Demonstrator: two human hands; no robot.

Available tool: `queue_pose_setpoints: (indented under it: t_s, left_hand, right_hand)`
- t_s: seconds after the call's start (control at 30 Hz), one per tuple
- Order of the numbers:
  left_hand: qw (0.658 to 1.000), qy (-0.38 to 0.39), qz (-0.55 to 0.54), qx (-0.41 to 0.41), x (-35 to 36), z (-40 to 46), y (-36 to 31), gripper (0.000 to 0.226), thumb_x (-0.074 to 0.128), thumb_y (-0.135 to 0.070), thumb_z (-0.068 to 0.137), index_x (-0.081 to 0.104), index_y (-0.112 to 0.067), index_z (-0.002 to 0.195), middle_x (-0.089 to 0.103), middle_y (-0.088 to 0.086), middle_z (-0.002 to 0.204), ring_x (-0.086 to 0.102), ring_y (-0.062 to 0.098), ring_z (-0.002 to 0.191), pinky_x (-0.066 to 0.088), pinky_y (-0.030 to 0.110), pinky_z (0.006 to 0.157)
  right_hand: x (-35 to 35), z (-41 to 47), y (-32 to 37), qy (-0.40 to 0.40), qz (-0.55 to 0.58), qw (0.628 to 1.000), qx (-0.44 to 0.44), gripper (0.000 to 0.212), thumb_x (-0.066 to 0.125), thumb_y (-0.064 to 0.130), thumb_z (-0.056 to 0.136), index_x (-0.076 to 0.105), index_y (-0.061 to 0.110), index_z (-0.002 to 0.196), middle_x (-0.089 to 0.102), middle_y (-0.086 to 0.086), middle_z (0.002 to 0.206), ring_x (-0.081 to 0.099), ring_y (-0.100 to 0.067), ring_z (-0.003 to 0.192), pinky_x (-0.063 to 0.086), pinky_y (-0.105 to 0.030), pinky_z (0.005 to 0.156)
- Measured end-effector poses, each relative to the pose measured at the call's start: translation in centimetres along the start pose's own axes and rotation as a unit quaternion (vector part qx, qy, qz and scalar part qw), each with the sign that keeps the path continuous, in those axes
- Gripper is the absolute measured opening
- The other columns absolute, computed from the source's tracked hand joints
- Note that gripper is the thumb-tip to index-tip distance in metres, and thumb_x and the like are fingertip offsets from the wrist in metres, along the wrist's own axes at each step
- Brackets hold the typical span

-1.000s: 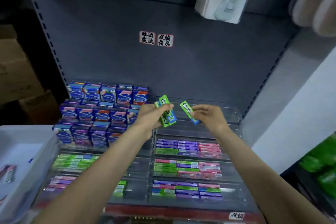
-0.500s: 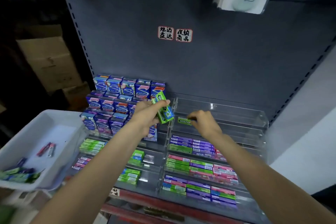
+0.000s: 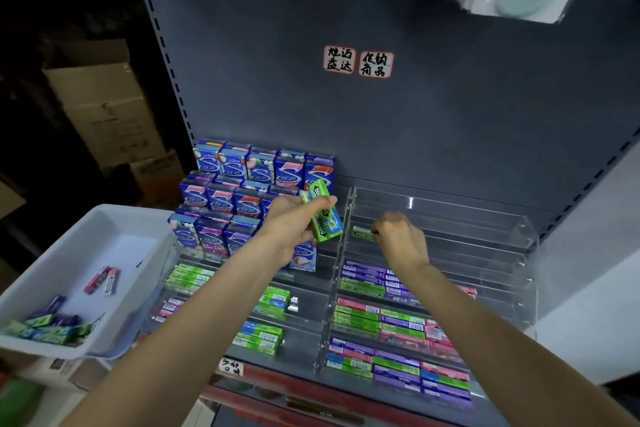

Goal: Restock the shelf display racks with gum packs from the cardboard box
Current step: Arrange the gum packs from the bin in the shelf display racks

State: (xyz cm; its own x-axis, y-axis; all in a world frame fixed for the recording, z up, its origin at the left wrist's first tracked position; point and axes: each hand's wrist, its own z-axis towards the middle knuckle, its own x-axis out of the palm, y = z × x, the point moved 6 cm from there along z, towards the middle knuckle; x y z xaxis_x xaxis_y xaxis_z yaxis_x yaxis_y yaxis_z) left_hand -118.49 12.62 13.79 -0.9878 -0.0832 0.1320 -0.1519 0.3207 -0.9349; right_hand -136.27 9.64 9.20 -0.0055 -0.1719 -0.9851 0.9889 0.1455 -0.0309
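Gum packs: a small stack of green gum packs (image 3: 322, 215) is gripped in the left hand (image 3: 292, 229), fingers curled round it, held tilted in front of the blue boxed gum (image 3: 256, 184). A single green pack (image 3: 363, 233) lies flat at the left end of an upper tier of the clear acrylic rack (image 3: 450, 218); the right hand (image 3: 401, 239) pinches its right end with curled fingers. Lower tiers hold rows of purple, green and pink packs (image 3: 391, 322). A white tray (image 3: 145, 288) at left holds loose packs. Cardboard boxes (image 3: 104, 107) stand behind it.
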Motion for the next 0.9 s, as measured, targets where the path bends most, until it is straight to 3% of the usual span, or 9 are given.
queue_pose_setpoints:
  t_s: [0.27,0.37,0.47,0.53,0.63,0.7,0.9]
  left_hand:
    - [1.0,0.014,0.008,-0.01,0.5,0.3,0.4,0.028,0.074,-0.02,0.08,0.062,-0.003,0.099,0.069,0.006,0.085,0.068,0.012,0.072,0.058,0.027,0.073]
    - [1.0,0.017,0.006,-0.009,0.8,0.2,0.3,0.022,0.073,-0.02,0.08,0.063,-0.006,0.093,0.069,0.005,0.083,0.067,0.014,0.074,0.057,0.03,0.079]
    - [1.0,0.008,-0.005,-0.01,1.2,0.2,0.1,0.016,0.073,-0.019,0.081,0.06,-0.009,0.083,0.068,0.005,0.079,0.066,0.014,0.071,0.057,0.029,0.076]
    - [1.0,-0.011,-0.004,-0.007,1.6,0.3,-0.1,0.018,0.073,-0.018,0.08,0.058,-0.009,0.079,0.066,0.005,0.076,0.065,0.013,0.068,0.057,0.026,0.069]
    - [1.0,-0.028,0.004,-0.001,2.3,0.4,-0.5,0.023,0.075,-0.021,0.079,0.057,-0.008,0.074,0.064,0.004,0.068,0.063,0.011,0.059,0.055,0.021,0.057]
    - [1.0,-0.017,-0.001,0.004,2.7,0.7,-0.6,0.025,0.076,-0.022,0.078,0.057,-0.007,0.071,0.065,0.003,0.064,0.064,0.013,0.061,0.057,0.025,0.062]
    - [0.999,0.049,-0.001,-0.001,3.2,0.8,-0.2,0.015,0.066,-0.007,0.085,0.065,0.0,0.099,0.07,0.013,0.094,0.068,0.021,0.082,0.058,0.027,0.071]
  right_hand:
    - [-0.1,0.4,1.3,-0.005,-0.006,0.999,-0.033,0.022,0.059,-0.004,0.085,0.065,0.007,0.103,0.059,-0.007,0.109,0.056,-0.024,0.105,0.047,-0.028,0.07]
    - [-1.8,0.4,1.2,-0.056,0.106,0.993,0.003,0.015,0.055,0.01,0.092,0.068,0.009,0.1,0.061,-0.006,0.103,0.061,-0.025,0.097,0.042,-0.028,0.065]
    - [-5.2,-0.2,0.8,-0.106,0.391,0.913,0.052,0.019,0.056,0.022,0.093,0.071,0.011,0.096,0.07,-0.004,0.092,0.064,-0.018,0.081,0.048,-0.025,0.07]
    - [-7.3,-0.8,1.6,-0.085,0.491,0.867,0.019,0.019,0.059,0.031,0.091,0.072,0.017,0.088,0.071,0.003,0.08,0.065,-0.012,0.076,0.053,-0.027,0.072]
    - [-8.0,-0.9,2.5,-0.02,0.497,0.868,-0.007,0.015,0.073,0.032,0.079,0.072,0.02,0.089,0.071,0.006,0.082,0.066,-0.006,0.078,0.053,-0.019,0.073]
    - [-7.7,-0.5,2.2,-0.011,0.492,0.871,0.013,0.012,0.076,0.023,0.077,0.071,0.017,0.087,0.071,0.002,0.081,0.068,-0.008,0.077,0.054,-0.022,0.073]
    - [-6.7,-0.2,0.7,0.016,0.585,0.804,0.101,0.008,0.071,0.011,0.081,0.065,0.013,0.086,0.068,-0.007,0.081,0.069,-0.02,0.076,0.059,-0.025,0.069]
